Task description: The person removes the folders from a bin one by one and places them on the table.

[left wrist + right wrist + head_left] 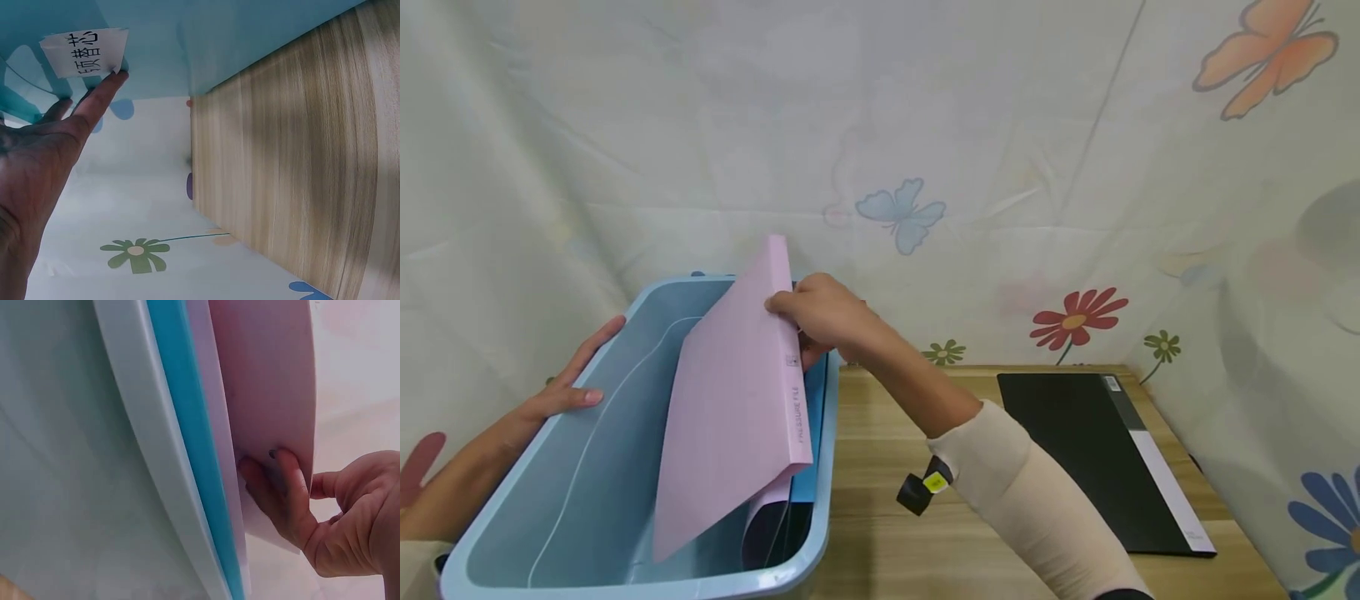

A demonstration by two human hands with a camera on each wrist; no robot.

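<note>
My right hand (823, 312) grips a pink file folder (730, 392) by its spine, which is printed "PRESSURE FILE". The folder hangs tilted, its lower part inside a light blue plastic bin (826, 500). In the right wrist view, the thumb and fingers pinch the folder from both sides. Against the bin's right wall stand a blue folder (187, 406) and another pale pink folder (219, 437); a black lower part (797, 529) shows there too. On the left rim, my left hand (561, 396) holds the bin, thumb inside and fingers along the outer wall.
A black folder (1067, 450) with a white strip lies flat on the wooden table (880, 533), right of the bin. A paper label (87, 53) with writing is stuck on the bin's outside. Behind the table hangs a patterned cloth (1000, 150) with butterflies and flowers.
</note>
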